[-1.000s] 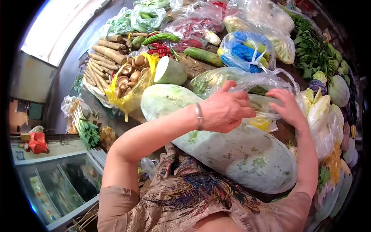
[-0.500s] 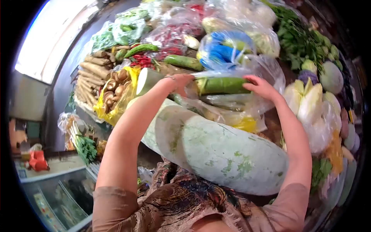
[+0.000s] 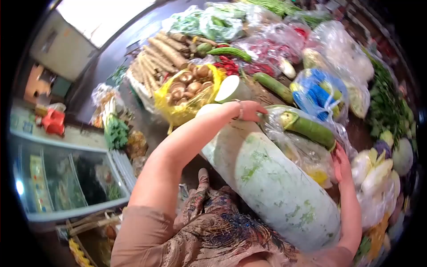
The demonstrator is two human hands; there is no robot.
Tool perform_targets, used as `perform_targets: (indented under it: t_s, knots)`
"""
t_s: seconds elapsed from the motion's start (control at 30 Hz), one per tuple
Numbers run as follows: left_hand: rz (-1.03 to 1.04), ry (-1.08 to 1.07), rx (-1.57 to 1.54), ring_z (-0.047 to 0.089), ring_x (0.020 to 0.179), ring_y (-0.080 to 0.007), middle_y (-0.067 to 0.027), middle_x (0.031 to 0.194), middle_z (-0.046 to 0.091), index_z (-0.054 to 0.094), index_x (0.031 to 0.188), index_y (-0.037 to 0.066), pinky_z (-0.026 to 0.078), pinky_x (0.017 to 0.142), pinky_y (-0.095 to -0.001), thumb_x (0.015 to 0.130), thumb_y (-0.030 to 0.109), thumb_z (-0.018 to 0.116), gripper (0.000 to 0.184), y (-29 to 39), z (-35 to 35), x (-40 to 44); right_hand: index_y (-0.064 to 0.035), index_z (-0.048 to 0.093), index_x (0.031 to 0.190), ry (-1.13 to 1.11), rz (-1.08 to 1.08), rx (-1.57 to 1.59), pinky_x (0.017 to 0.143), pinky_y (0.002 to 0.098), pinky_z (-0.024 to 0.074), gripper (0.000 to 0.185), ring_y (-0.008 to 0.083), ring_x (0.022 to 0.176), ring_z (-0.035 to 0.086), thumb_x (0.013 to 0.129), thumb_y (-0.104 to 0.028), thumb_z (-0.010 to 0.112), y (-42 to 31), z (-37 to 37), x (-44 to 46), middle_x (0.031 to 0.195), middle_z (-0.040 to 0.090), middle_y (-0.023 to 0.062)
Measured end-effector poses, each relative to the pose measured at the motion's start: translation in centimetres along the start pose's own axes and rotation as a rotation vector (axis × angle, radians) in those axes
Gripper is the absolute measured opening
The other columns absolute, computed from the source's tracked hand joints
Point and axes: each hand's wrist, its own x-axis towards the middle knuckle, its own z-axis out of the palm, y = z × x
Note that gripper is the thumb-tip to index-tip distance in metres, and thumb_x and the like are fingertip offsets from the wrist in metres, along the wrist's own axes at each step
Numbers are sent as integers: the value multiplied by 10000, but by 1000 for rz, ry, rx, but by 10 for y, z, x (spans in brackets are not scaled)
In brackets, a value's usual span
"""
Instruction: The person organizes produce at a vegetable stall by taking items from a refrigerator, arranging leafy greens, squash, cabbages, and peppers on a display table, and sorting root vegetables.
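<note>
My left hand [image 3: 250, 110] is closed, its fingertips pinching the edge of a clear plastic bag [image 3: 284, 140]. A long green gourd [image 3: 311, 127] lies slanted at the mouth of that bag, its pale stem end toward my left hand. At the gourd's other end, my right hand [image 3: 341, 163] has its bent fingers against the gourd and the bag's edge; part of its grip is hidden. A huge pale winter melon [image 3: 271, 182] lies between my arms, close to my body, with its white cut end piece [image 3: 233, 89] just beyond my left wrist.
Mushrooms in a yellow bag [image 3: 191, 84] and long brown roots [image 3: 167, 53] lie at the left. Beyond the gourd are another green gourd [image 3: 273, 86] and a blue-netted bag [image 3: 316, 95]. Pale leafy heads [image 3: 373, 171] sit at right. A glass-topped chest [image 3: 71, 178] stands lower left.
The view has swung left and down. The gourd now lies more slanted, its stem end uncovered by plastic. My left hand has come off the gourd's near end to the bag edge.
</note>
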Motion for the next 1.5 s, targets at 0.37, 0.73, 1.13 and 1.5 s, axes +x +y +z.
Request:
perform_targets:
  t_s: [0.37,0.73,1.13,1.5]
  knots:
    - [288,308,119,589,1088,-353,-150,1229,609,532,1328,126,468,927,-433,871,134,594,461,69,-39,-98,-34,283,1480,89,130,-551,1125,349,268,647,242,1423,268,917,-133,586,-69,69,-119,1527,312,135]
    - [-71,71,-979,598,1104,-184,-111,1211,631,511,1339,31,481,918,-298,928,97,613,428,-8,62,-286,-5,464,1346,-23,-34,146,859,502,523,553,369,1079,617,865,-203,653,-21,196,-303,1263,562,255]
    - [-858,184,-561,668,930,-216,-147,1043,698,640,1189,63,513,852,-317,808,214,656,411,-167,288,-493,-26,564,1271,-19,763,-808,763,299,501,502,152,890,635,848,-267,686,228,257,-248,1038,673,117]
    - [-1131,595,-1170,549,592,-111,-28,819,645,630,1155,35,428,477,-259,862,143,639,313,-71,397,-567,7,568,1236,-207,355,-851,910,317,475,421,209,1043,605,867,-180,647,274,250,-144,1106,653,129]
